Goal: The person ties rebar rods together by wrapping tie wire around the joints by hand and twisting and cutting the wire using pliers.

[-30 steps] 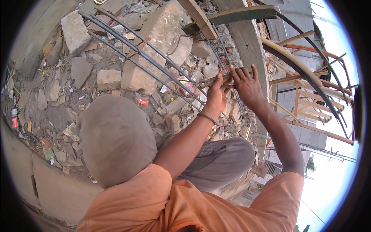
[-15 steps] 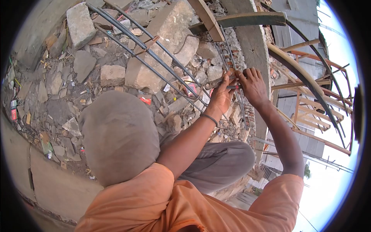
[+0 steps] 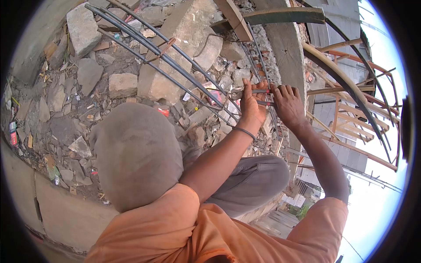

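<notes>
My right hand (image 3: 288, 104) is wrapped around the red-and-black handles of a pair of pincers (image 3: 265, 104). The handles are spread apart, and the metal jaws reach left to a crossing of steel bars. My left hand (image 3: 254, 106) lies alongside the tool, thumb and fingers stretched up; part of the pincers passes behind or against it. Long rebar rods (image 3: 184, 75) run diagonally from the upper left to my hands. A rusty stirrup (image 3: 160, 51) crosses them further up. Whether wire sits in the jaws is too small to make out.
Broken concrete blocks (image 3: 123, 85) and rubble cover the ground. A wooden plank (image 3: 234, 19) and a dark beam (image 3: 285, 15) stand above the rods. A concrete column (image 3: 286, 52) rises beyond my hands, with timber framing (image 3: 351, 118) on the right. My grey-clad knee (image 3: 138, 153) is close below.
The pincers' handles have spread wider apart. My left fingers have straightened from a closer grip near the tool, and my right hand has shifted slightly down and right.
</notes>
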Demonstrator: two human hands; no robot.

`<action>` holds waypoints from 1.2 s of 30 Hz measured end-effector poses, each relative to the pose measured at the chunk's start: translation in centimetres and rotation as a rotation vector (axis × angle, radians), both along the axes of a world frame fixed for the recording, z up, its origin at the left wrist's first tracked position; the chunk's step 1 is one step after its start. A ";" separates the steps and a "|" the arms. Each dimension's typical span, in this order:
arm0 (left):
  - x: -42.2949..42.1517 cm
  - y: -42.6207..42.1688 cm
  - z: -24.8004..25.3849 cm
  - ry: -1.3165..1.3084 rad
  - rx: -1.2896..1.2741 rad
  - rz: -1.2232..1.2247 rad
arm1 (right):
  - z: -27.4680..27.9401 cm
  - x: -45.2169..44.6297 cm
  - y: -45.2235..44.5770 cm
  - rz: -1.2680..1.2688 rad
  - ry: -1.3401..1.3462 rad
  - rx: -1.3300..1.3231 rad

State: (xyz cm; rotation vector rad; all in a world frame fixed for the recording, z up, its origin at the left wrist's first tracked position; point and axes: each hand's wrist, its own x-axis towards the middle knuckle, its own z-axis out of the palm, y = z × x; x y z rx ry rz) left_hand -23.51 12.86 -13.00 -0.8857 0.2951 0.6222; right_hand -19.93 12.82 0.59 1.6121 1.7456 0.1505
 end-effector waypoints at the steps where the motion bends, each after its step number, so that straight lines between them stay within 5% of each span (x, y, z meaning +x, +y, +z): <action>1: -0.1 0.0 -0.1 0.010 0.018 -0.024 | -0.4 0.8 -0.4 -0.048 0.017 -0.032; 3: -0.9 -0.3 -0.2 0.040 0.086 -0.096 | -0.6 1.6 -0.4 -0.301 0.089 -0.169; 7: -2.9 0.1 -0.2 -0.073 0.190 -0.099 | 0.6 3.0 4.1 -1.469 0.575 -0.742; 10: -1.8 -0.4 -0.6 -0.056 0.095 -0.148 | 0.7 2.7 3.9 -1.243 0.441 -0.631; 11: -1.2 -0.7 -0.9 0.006 0.134 -0.157 | 0.5 2.0 2.7 -0.798 0.272 -0.460; 15: -0.5 0.4 0.2 0.075 0.014 -0.165 | -0.1 -2.2 -1.2 -0.207 -0.019 -0.020; 18: -0.5 0.8 0.8 0.073 -0.049 -0.160 | -1.0 -1.4 -2.7 -0.066 -0.086 0.116; 22: -1.2 -0.3 -0.2 0.072 0.140 -0.165 | -1.7 0.1 -2.7 -0.271 0.011 -0.100; 25: -1.9 -1.5 -0.6 0.028 0.230 -0.170 | -0.2 0.4 0.9 -0.741 0.231 -0.443; 32: -2.1 -1.6 -1.0 -0.004 0.227 -0.149 | 0.3 2.1 2.8 -1.592 0.688 -0.628; 35: -1.7 -1.3 -0.9 -0.024 0.229 -0.102 | -0.3 3.4 3.4 -1.585 0.619 -0.659; 36: -1.5 -1.1 -0.7 -0.014 0.215 -0.096 | -0.3 3.7 3.3 -1.287 0.581 -0.521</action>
